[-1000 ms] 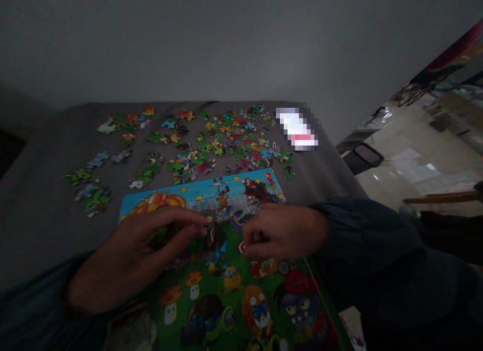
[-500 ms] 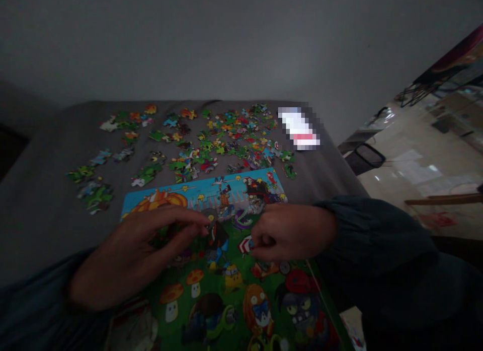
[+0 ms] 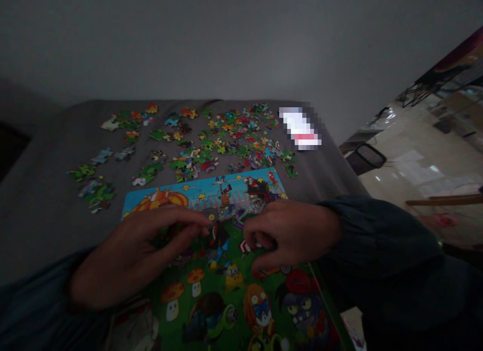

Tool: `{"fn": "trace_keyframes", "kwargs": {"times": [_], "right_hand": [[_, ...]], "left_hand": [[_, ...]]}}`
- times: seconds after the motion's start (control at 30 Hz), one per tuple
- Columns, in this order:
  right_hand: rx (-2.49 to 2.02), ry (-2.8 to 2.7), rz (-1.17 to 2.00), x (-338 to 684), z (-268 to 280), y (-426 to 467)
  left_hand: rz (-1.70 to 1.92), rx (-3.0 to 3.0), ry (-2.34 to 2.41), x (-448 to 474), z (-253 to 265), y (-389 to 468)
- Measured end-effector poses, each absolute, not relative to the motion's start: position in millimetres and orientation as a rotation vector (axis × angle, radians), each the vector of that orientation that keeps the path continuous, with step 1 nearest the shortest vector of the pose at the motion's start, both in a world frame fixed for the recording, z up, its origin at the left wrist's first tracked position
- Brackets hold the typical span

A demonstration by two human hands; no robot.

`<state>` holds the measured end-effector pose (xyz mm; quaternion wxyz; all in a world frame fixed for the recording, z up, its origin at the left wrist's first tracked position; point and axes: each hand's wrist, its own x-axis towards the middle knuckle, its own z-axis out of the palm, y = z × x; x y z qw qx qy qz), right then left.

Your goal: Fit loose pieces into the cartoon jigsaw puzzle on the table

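A colourful cartoon picture board (image 3: 206,280), with mushrooms, zombies and a blue top strip, lies flat before me. My left hand (image 3: 139,248) is over its left side, fingers stretched out and thumb apart beneath them, with nothing visible in it. Over the right side is my right hand (image 3: 290,232), its fingers bent and the thumb spread away from them. No object shows between those fingers. A red-and-white striped patch of the picture is partly hidden behind them. Loose jigsaw pieces (image 3: 234,127) lie scattered beyond the board.
A grey cloth (image 3: 317,177) covers the table, which meets a plain wall at the back. Toward the right rear lies a phone (image 3: 301,128), its lit screen blurred out. More jigsaw pieces (image 3: 100,195) form small clusters at left. A chair (image 3: 364,157) stands beyond the right edge.
My right thumb has parted from the fingers and moved downward, while the fingers shifted slightly left. My left hand stays in nearly the same place.
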<state>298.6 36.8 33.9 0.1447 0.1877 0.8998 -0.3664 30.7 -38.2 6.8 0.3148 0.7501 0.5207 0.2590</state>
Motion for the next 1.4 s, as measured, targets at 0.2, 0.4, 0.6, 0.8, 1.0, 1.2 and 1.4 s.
{"fn": "trace_keyframes", "kwargs": {"times": [0.2,0.4,0.6,0.8,1.0,1.2,1.4], "right_hand": [[0.320,2.708,-0.922,300.1,31.1,36.7],[0.300,2.791,-0.950,304.1,27.2,44.0],[0.100,2.740,-0.995,301.2,28.6,39.7],[0.071,2.688,-0.998,299.7,31.4,37.6],[0.061,2.666,-1.020,298.9,31.7,37.2],[0.062,2.692,-1.026,298.3,28.1,36.9],[0.054,2.736,-1.041,300.0,26.4,37.5]], "left_hand": [[0.665,1.980,1.373,30.3,7.9,-37.8],[0.700,1.962,1.372,31.4,8.0,-38.7],[0.695,1.975,1.358,30.0,5.9,-38.7],[0.713,2.009,1.345,29.3,3.9,-39.1],[0.725,2.045,1.341,27.9,4.6,-40.1],[0.721,2.103,1.304,28.2,5.1,-38.6],[0.734,2.137,1.300,29.8,4.8,-37.7]]}}
